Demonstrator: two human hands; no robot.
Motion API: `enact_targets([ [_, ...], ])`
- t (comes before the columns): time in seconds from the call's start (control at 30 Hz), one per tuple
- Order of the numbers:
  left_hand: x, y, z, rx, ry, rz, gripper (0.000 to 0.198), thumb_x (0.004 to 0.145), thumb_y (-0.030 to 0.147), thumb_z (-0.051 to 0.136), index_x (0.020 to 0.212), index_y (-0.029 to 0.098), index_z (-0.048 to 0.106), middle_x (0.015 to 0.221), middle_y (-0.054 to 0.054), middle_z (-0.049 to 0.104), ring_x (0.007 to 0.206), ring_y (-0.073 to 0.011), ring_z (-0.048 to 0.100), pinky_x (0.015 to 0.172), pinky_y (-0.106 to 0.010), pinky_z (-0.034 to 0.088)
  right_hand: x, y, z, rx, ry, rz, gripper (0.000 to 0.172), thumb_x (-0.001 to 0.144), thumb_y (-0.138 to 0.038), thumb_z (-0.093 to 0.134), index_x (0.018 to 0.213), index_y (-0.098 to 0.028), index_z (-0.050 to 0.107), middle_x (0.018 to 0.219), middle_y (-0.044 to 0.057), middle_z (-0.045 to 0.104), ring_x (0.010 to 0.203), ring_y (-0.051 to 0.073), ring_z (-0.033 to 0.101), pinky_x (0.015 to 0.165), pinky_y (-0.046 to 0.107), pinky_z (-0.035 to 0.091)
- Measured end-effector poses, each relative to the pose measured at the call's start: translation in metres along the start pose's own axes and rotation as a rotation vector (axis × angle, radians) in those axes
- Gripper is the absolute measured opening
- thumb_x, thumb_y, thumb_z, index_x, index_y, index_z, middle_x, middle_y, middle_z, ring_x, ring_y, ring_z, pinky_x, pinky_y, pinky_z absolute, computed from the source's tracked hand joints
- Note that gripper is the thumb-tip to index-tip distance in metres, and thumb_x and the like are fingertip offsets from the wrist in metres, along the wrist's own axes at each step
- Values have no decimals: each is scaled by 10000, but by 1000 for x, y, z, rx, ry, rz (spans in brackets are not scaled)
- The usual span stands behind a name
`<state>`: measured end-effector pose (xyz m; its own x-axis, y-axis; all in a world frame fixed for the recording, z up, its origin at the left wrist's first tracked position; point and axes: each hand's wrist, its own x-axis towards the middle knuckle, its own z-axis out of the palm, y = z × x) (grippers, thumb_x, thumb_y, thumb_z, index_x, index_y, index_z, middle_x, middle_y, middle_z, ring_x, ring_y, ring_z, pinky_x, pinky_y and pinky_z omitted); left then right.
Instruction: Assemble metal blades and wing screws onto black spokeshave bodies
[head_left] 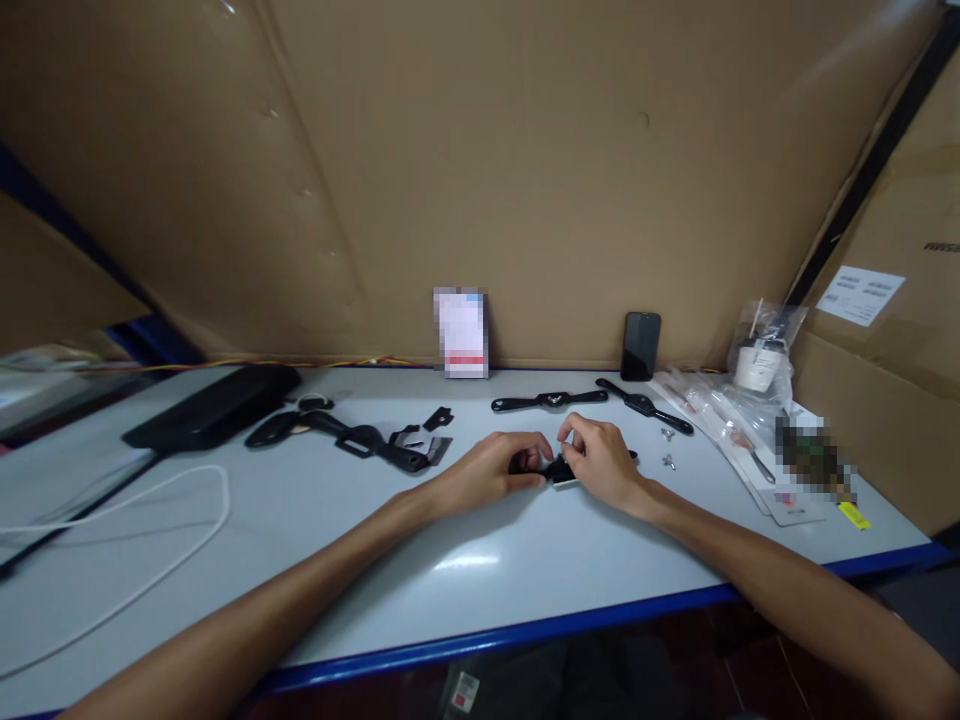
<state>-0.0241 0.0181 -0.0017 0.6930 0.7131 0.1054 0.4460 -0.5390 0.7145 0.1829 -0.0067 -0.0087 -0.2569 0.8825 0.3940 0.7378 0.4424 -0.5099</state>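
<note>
My left hand (510,468) is closed around one end of a black plastic piece (564,472) low over the table, its fingers curled. My right hand (601,458) bends over the same piece from the right, thumb and index finger pinched together above it. What the pinch holds, if anything, is too small to make out. A pale edge shows under the piece. Just beyond my hands lie a long black handle-like part (551,401) with a shiny centre and a similar black part (645,405). Two small silver metal pieces, one nearer (669,461), rest right of my right hand.
More black parts (367,440) lie left of my hands, near a large black case-like object (214,408). A white cable (217,510) loops at left. Against the cardboard wall stand a phone (640,347) and a blurred card (461,335). Plastic packets (739,450) and a bagged cup (757,366) sit right.
</note>
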Motion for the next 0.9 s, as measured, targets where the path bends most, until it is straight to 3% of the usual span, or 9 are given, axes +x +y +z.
enact_targets([
  [0.33, 0, -3, 1, 14, -7, -20, 190, 843, 303, 655, 1000, 199, 674, 778, 13, 592, 716, -159, 514, 681, -282, 383, 5, 2, -10, 52, -43, 65, 221, 858, -47, 592, 946, -215, 705, 588, -60, 586, 567, 147, 520, 646, 252, 370],
  [0.43, 0, -3, 1, 11, -9, -17, 189, 845, 305, 655, 1000, 197, 672, 776, 12, 589, 714, -159, 513, 681, -285, 378, 7, 4, -17, 96, -27, 41, 138, 876, -104, 644, 892, -209, 733, 622, -48, 610, 604, 140, 532, 658, 251, 373],
  [0.53, 0, -3, 1, 8, -11, -6, 177, 844, 311, 648, 974, 194, 664, 767, 10, 572, 707, -161, 504, 673, -290, 369, 9, 5, -21, 202, -87, 19, 91, 854, -125, 698, 838, -192, 758, 661, -36, 640, 632, 127, 539, 662, 245, 386],
  [0.63, 0, -2, 1, -3, -8, -6, 143, 838, 309, 644, 927, 197, 646, 765, 7, 566, 709, -164, 497, 666, -289, 364, 11, 5, -20, 252, -168, 65, 195, 820, -39, 648, 839, -186, 774, 612, -51, 626, 600, 113, 530, 645, 236, 388],
  [0.9, 1, 2, 0, 0, 6, -21, 136, 821, 311, 672, 878, 187, 669, 756, 3, 593, 704, -164, 517, 664, -286, 386, 7, 2, -34, 9, -135, 15, 187, 824, -115, 678, 671, -197, 749, 650, -8, 671, 613, 131, 505, 616, 277, 323],
])
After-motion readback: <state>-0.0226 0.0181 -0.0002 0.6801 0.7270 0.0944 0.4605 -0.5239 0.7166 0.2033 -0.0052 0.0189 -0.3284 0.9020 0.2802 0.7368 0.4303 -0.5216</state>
